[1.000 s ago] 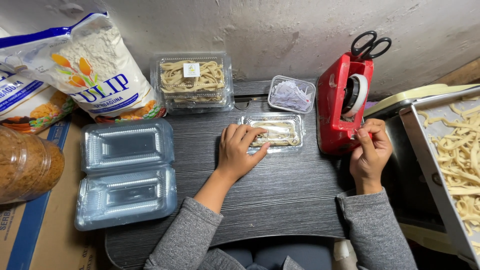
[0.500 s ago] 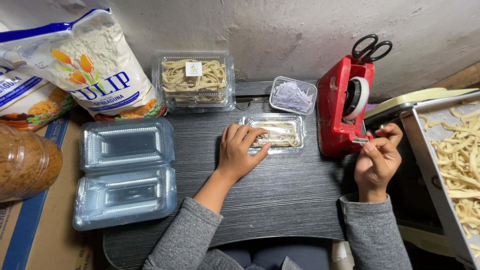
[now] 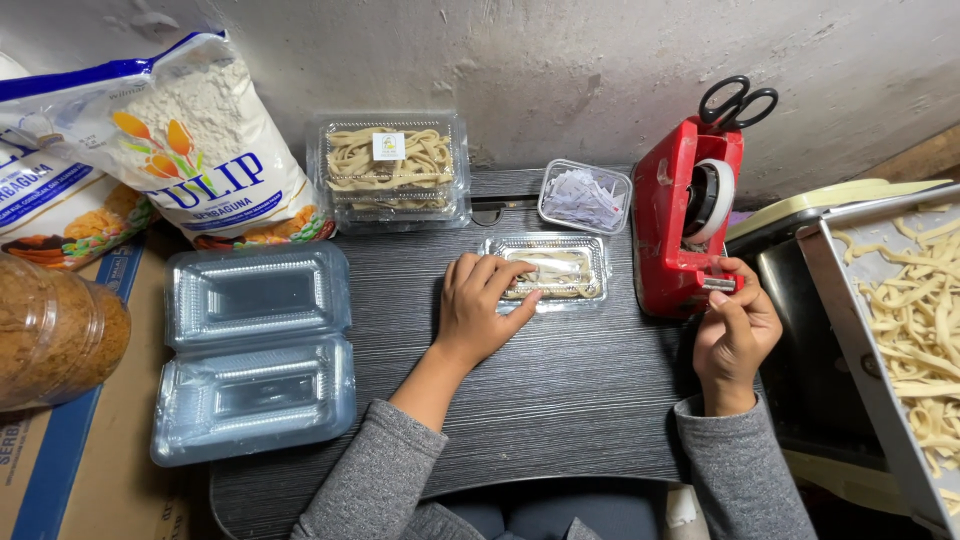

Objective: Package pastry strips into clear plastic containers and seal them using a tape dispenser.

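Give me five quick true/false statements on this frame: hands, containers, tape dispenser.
1. The left hand rests on a small closed clear container. True.
2. The right hand is at the front of the red tape dispenser. True.
3. Scissors lie flat on the dark table. False: they sit on top of the dispenser.
4. The open clamshell container on the left is full of noodles. False: it is empty.
5. The tray at the right holds pale strips. True.
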